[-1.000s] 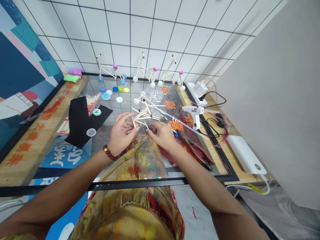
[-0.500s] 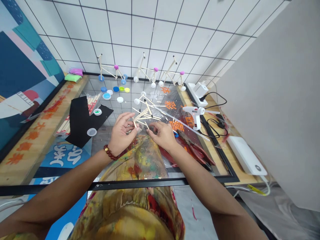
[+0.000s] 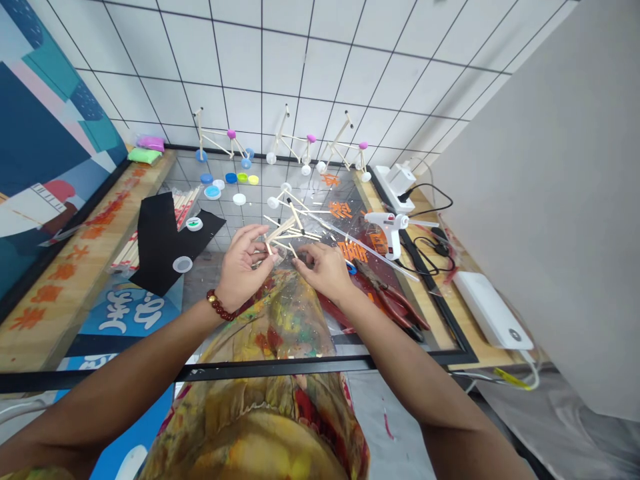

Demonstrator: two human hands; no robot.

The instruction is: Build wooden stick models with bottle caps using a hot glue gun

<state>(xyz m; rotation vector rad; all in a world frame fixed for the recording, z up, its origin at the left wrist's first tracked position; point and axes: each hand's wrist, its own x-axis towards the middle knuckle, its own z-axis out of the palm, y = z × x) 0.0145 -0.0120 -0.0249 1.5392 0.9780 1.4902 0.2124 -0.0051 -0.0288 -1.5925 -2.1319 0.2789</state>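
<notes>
My left hand (image 3: 243, 261), with a beaded bracelet at its wrist, closes its thumb and fingers on a small frame of pale wooden sticks (image 3: 283, 230). A black-tipped stick slants up from the frame, and white bottle caps (image 3: 273, 202) are at its far end. Close by, my right hand (image 3: 326, 268) is curled with its fingertips pinched at the lower end of a short wooden stick (image 3: 293, 250). Several loose sticks lie around the frame, partly overlapping it. A clear round piece (image 3: 280, 252) shows between the two hands, partly hidden.
Three finished-looking stick bicycles (image 3: 290, 143) stand along the back wall. Coloured bottle caps (image 3: 231, 178), black sheet (image 3: 159, 243) and bundled sticks (image 3: 130, 252) are at left. A white glue gun (image 3: 390, 230), red-handled pliers (image 3: 393, 300), power strip (image 3: 393, 187) and cables are at right.
</notes>
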